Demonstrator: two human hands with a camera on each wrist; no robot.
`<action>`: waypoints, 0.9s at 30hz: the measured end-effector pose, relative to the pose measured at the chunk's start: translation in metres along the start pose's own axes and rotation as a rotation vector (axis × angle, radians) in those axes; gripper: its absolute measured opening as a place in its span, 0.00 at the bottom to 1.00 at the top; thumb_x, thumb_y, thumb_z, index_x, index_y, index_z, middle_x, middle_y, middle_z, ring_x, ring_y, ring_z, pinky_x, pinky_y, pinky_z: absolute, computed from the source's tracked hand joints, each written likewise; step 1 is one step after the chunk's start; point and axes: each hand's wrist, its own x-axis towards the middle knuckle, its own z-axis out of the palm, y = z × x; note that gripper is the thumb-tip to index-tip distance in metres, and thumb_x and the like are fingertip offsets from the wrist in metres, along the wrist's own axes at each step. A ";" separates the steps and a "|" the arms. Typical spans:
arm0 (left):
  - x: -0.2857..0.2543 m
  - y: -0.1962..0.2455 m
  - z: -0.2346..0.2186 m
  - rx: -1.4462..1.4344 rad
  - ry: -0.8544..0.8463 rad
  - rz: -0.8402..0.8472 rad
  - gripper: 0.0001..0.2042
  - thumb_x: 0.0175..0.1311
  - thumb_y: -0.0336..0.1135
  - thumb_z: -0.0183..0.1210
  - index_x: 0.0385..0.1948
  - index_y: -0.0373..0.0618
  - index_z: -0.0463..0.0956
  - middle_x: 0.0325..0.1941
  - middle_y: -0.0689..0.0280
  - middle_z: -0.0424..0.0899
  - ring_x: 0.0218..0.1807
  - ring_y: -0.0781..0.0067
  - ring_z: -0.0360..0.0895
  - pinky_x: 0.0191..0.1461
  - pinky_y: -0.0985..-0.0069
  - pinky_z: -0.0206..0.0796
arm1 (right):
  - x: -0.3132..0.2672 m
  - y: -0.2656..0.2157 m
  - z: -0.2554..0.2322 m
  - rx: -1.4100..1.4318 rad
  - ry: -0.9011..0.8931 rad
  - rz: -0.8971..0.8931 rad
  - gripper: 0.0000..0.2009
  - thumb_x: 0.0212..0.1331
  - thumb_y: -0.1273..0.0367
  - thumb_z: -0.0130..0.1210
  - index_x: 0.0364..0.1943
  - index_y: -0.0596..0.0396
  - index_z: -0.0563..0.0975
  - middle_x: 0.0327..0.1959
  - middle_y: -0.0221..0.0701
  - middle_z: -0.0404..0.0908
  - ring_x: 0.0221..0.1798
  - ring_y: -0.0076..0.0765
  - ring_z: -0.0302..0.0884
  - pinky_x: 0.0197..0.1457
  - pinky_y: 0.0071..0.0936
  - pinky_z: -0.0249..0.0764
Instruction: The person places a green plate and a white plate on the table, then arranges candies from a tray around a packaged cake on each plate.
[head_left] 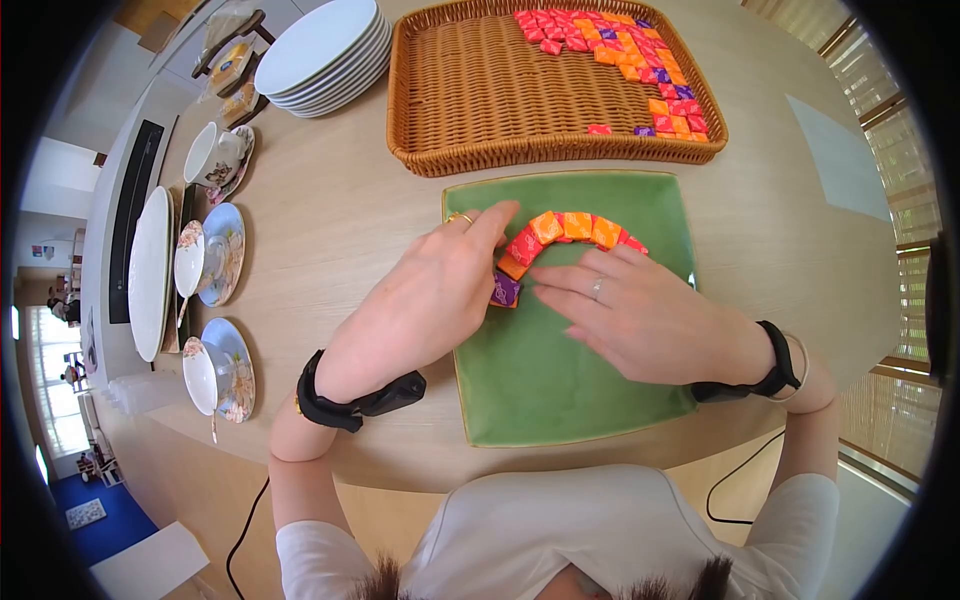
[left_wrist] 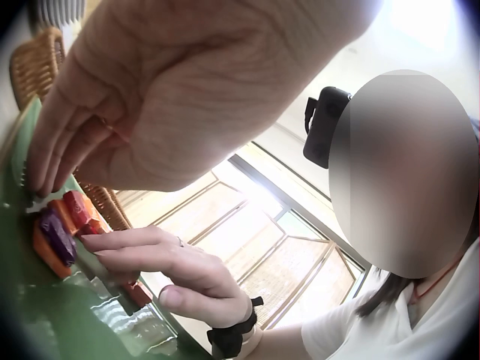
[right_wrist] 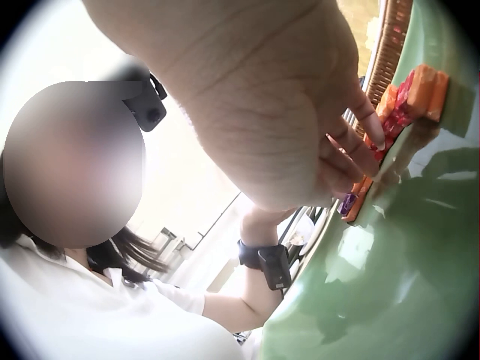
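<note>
A curved row of small wrapped candies [head_left: 577, 226] lies on a square green plate [head_left: 560, 405], orange and red ones along the arch. At its lower left end a purple candy [head_left: 505, 290] sits on top of an orange one. My left hand [head_left: 430, 280] is at the outer left side of the row, fingers extended down toward the plate. Inside the curve, my right hand [head_left: 640, 315] has its fingers stretched out, tips right at the candies. The left wrist view shows the purple candy [left_wrist: 57, 235] between the two hands' fingertips. My right fingers hide part of the row's right end.
Beyond the plate stands a wicker basket [head_left: 560, 155] with many red, orange and purple candies along its right side. A stack of white plates [head_left: 318, 45] is at the back left. Flowered cups on saucers [head_left: 235, 370] and a white oval dish [head_left: 150, 275] line the left.
</note>
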 end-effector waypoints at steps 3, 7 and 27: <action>0.000 0.000 -0.001 -0.003 0.012 -0.024 0.22 0.64 0.19 0.50 0.62 0.35 0.67 0.44 0.49 0.84 0.47 0.45 0.80 0.52 0.58 0.72 | -0.005 0.004 -0.006 0.001 0.059 0.049 0.19 0.55 0.74 0.56 0.53 0.63 0.76 0.52 0.37 0.79 0.55 0.42 0.75 0.57 0.34 0.70; 0.000 -0.001 0.000 -0.011 0.020 -0.007 0.23 0.63 0.18 0.50 0.62 0.35 0.67 0.41 0.51 0.83 0.45 0.46 0.80 0.50 0.58 0.72 | -0.010 0.016 -0.018 -0.052 0.211 0.163 0.17 0.59 0.78 0.55 0.54 0.61 0.77 0.54 0.37 0.79 0.54 0.47 0.75 0.55 0.39 0.72; 0.001 0.004 -0.004 0.025 -0.016 -0.021 0.21 0.63 0.19 0.48 0.60 0.35 0.69 0.49 0.49 0.85 0.50 0.43 0.80 0.56 0.56 0.71 | 0.003 0.015 -0.002 0.044 0.015 -0.014 0.18 0.56 0.76 0.55 0.52 0.63 0.78 0.56 0.36 0.78 0.58 0.40 0.74 0.63 0.37 0.68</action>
